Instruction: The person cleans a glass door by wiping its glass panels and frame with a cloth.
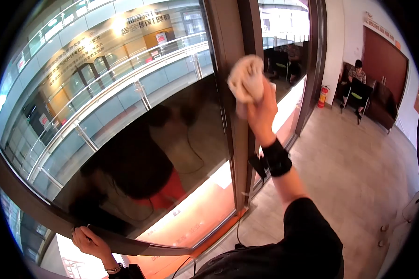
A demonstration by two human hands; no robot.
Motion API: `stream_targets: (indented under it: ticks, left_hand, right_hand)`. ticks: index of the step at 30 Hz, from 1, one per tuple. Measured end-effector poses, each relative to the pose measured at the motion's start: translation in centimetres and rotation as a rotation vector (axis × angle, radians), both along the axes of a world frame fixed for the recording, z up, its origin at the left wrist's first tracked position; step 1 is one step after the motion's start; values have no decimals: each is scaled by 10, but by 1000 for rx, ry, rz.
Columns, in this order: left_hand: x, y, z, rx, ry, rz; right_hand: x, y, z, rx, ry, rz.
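Observation:
My right hand [262, 114] is raised in front of the dark upright of the window frame [232, 51]. It is closed around a bunched, pale beige cloth [246, 79], slightly blurred, which is at or very near the upright; contact cannot be made out. Low on the left, my left hand [91, 242] has its fingers curled over the dark edge of the glass panel's frame [139, 245]. The large glass pane [181, 125] between my hands reflects a dark figure and a red patch. A black band [277, 160] wraps my right wrist.
A red fire extinguisher [322, 96] stands by the white wall. Farther back, a seated person [357, 74] is near a black chair [357, 93] and a brown sofa [381, 104]. A thin black cable [238, 232] runs down to the wood-look floor [330, 153]. Railings [139, 90] show beyond the glass.

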State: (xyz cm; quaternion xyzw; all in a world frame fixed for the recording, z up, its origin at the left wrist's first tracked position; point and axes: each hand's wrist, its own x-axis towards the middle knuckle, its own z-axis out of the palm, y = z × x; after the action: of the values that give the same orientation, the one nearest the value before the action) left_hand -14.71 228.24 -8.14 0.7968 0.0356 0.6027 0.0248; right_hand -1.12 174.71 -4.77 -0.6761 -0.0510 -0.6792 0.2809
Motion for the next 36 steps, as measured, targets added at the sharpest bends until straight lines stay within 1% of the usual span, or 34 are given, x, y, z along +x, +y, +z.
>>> stream_targets:
  ticks: [1,2,5,6,8,10,13,14,15,17,18,19,20,21,22,23,24,25,26,27,29,32,35,36]
  left_hand:
    - [1,-1,0,23,-20,9]
    - [1,0,0,17,-22,20]
    - [3,0,-1,20,-33,48]
    - [3,2,-2,36,-40,59]
    - [2,11,-4,49,-33,73]
    - [0,25,-8,46,-6,79]
    - [0,33,-11,38,-46,70]
    - [1,35,-11,47,-68,58]
    - [1,37,-12,0,-64,67]
    - [-5,80,-18,-14,4,108]
    - [-4,97,-19,-17,35,118]
    - [-5,24,-2,-91,32,186]
    - [3,4,4,-60,-93,39]
    - [2,8,1,-92,-71,47]
    - [-1,15,0,-121,-45,55]
    - [-3,19,-2,-94,-31,80]
    - [-4,22,-1,-65,-18,105]
    - [-5,23,0,-36,-9,127]
    - [-6,21,2,-104,17,130]
    - [-9,18,3,-175,40,133]
    - [-11,20,0,-306,39,102]
    - [-14,27,0,-352,65,137]
    - [-16,28,1,-264,85,183]
    - [-17,30,2,-267,89,193]
  right_hand:
    - [9,0,18,-38,36,-31]
    - [15,3,22,-75,75,-60]
    - [28,9,-9,-26,167,-111]
    - [30,8,-31,6,197,-88]
    - [26,13,-102,74,263,-44]
    - [15,25,-176,205,422,9]
    - [12,40,-308,475,599,100]
    - [13,45,-344,582,638,123]
    - [13,50,-371,684,673,151]
    - [9,56,-408,887,737,204]
    - [6,57,-412,894,726,221]
    - [4,56,-404,899,714,240]
    - [3,54,-385,899,702,259]
    - [1,55,-348,866,574,311]
    - [3,50,-323,729,560,372]
    - [2,48,-296,666,474,403]
    - [3,38,-275,400,529,307]
    - [9,34,-267,450,498,319]
    - [13,33,-266,496,460,326]
    - [14,34,-286,487,468,274]
    - [21,36,-354,454,478,179]
    - [5,55,-426,906,592,238]
    - [-1,52,-495,1628,754,588]
    - [-1,55,-511,1593,827,548]
